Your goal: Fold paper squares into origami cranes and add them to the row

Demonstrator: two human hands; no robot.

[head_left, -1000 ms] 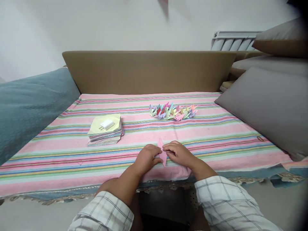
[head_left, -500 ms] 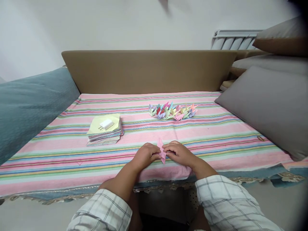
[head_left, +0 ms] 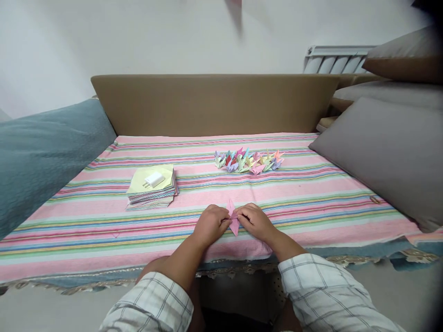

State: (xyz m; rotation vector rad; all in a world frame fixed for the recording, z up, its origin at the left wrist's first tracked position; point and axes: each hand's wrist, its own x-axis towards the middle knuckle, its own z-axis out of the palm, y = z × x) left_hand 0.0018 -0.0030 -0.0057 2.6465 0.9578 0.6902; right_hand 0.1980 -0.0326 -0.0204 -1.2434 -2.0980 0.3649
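A pink folded origami paper, long and pointed at its far and near ends, lies between my hands just above the striped cloth. My left hand pinches its left side between thumb and fingers. On the other side, my right hand has its fingertips closed on the paper's right part. The fingertips hide some of the middle folds. Farther back sits a cluster of small folded paper cranes in many colours.
Left of my hands stands a stack of square paper with a white charger plug on top. The striped cloth covers the seat. A teal cushion borders the left, grey pillows the right, a brown backrest the back.
Both hands stay on the pink paper. My right fingers have curled in more tightly, and a crosswise fold now shows at the paper's middle. The view has tilted slightly.
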